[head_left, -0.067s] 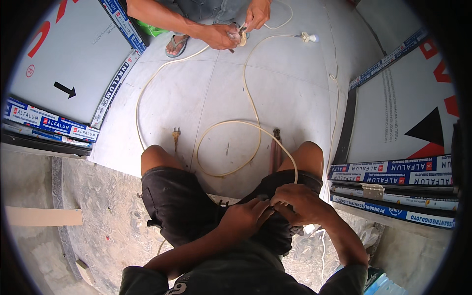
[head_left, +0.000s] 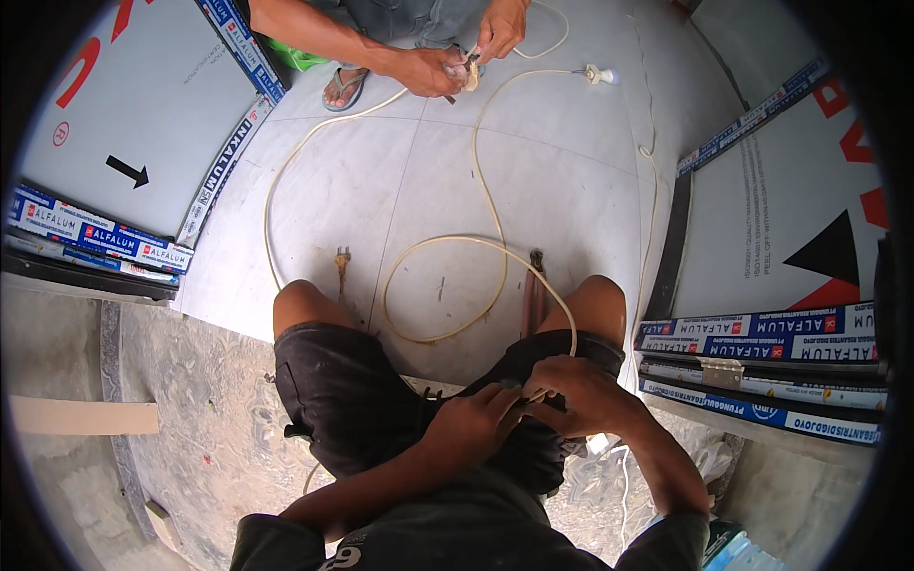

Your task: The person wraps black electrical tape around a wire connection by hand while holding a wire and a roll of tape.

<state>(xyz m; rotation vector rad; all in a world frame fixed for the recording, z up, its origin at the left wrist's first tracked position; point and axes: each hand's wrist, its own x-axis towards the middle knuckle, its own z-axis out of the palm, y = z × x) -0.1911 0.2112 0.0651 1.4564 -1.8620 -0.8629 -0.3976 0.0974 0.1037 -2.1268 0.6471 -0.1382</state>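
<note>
Over my lap, my right hand (head_left: pixel 579 395) pinches a cream electric cable (head_left: pixel 568 319) close to its end. Against it, my left hand (head_left: pixel 476 414) is closed with thumb and fingers together at the cable end; a small dark bit shows at its fingertips, too hidden to name. From my right hand the cable makes a loop on the pale floor panel, then snakes up to a lamp holder with a white bulb (head_left: pixel 608 76). Between my knees lie a two-pin plug (head_left: pixel 343 257) on the left and a reddish-handled tool (head_left: pixel 534 290), perhaps pliers, on the right.
Opposite me, a co-worker's hands (head_left: pixel 424 72) work on a small cream fitting (head_left: pixel 471 76) with cable attached. Film-covered panels (head_left: pixel 124 124) stand on the left and right (head_left: pixel 771 190). A thin wire (head_left: pixel 650 190) runs along the right side.
My fingers have shifted slightly at the cable end, and more of the pale cable now shows between my two hands. The rest looks the same.
</note>
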